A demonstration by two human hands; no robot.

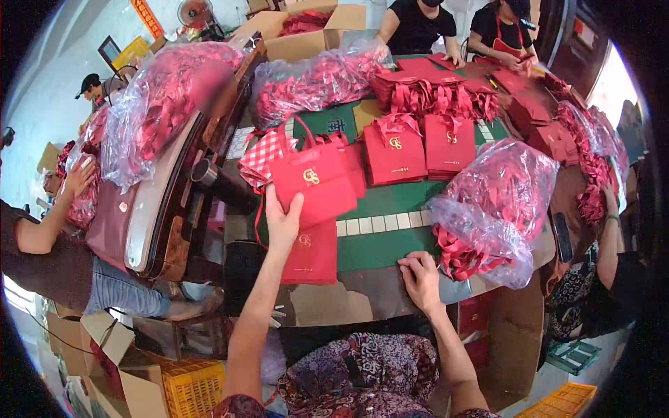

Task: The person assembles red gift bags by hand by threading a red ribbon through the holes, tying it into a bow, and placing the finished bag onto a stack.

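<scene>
My left hand grips the lower left corner of a red paper bag with gold print, thumb on its front. Under it, a stack of red bags lies near the front edge of the table. My right hand rests at the table's front edge, fingers curled, with nothing visible in them. Beyond my hands, two upright-facing piles of red bags, a left pile and a right pile, lie side by side on the green mat. Right of them sits a clear plastic sack of red bags.
More plastic sacks and a heap of red bags cover the far side. A dark cup stands left, a phone right. Co-workers sit at the far side, with others at left and right. Checked cloth lies behind my left hand.
</scene>
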